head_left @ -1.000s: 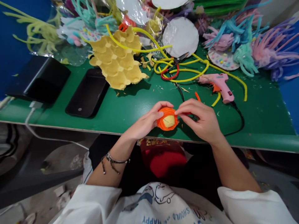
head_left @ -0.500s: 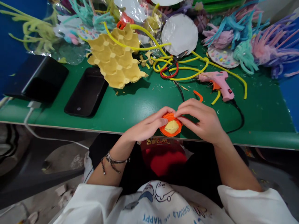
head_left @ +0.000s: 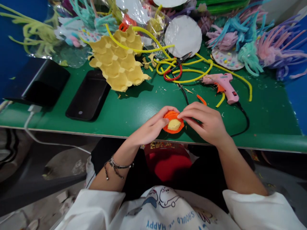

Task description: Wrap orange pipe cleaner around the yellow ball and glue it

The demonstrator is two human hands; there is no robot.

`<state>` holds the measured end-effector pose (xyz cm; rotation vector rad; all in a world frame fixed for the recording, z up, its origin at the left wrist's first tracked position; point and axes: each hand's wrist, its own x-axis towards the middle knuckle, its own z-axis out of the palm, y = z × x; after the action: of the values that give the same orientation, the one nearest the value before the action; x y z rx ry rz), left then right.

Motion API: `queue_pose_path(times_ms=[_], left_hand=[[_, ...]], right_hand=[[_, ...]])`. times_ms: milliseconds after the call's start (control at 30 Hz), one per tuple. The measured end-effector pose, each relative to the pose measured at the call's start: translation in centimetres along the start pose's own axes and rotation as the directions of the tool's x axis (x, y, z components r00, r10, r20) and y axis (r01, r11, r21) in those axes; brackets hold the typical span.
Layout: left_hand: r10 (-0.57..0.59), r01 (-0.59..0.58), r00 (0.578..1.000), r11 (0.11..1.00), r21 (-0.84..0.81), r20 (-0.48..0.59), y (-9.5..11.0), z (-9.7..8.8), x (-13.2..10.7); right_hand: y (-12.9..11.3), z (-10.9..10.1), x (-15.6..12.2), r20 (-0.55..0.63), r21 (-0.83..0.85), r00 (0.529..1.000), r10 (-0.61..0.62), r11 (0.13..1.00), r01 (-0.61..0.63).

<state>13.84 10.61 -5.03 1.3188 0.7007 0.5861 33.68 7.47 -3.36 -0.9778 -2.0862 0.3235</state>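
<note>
So I've got this little orange-wrapped cup [head_left: 173,122] pinched between both hands, right at the near edge of the green table [head_left: 134,108]. My left hand [head_left: 150,127] comes in from the left with the thumb and fingertips clamped on its rim. My right hand [head_left: 207,123] reaches in from the other side, fingers curled and pinching the top right of the orange wrap. Both wrists hang past the table edge. There's bare green around my hands. The phone [head_left: 88,95] sits off to the left, the pink glue gun [head_left: 224,87] back right, and the yellow egg tray [head_left: 120,60] and scissors [head_left: 176,68] farther back.
</note>
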Motion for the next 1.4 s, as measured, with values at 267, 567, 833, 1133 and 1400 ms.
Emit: queue_pose_path(times_ms=[267,567,833,1133,1400], left_hand=[[-0.074,0.081,0.996,0.981,-0.179,0.045,-0.5,-0.5,0.3],[-0.035,0.054,0.997,0.942,-0.33,0.064,-0.5,-0.4,0.8],[-0.13,0.127,0.991,0.905,-0.406,0.021,-0.4,-0.4,1.1],[-0.261,0.057,0.936,0.773,-0.631,-0.235,0.3,-0.2,2.5],[-0.241,0.05,0.94,0.798,-0.601,-0.241,0.4,-0.2,2.8]], right_hand=[[0.4,0.3,0.1,0.021,0.018,0.999,-0.025,1.0,0.025],[0.1,0.6,-0.1,0.025,0.053,1.0,-0.01,0.999,0.009],[0.5,0.0,0.2,-0.132,0.105,0.982,0.133,0.987,-0.119],[1.3,-0.4,-6.6,-0.488,-0.202,0.832,0.262,0.894,-0.4],[1.9,0.3,-6.9,-0.44,-0.345,0.878,0.189,0.867,-0.36]])
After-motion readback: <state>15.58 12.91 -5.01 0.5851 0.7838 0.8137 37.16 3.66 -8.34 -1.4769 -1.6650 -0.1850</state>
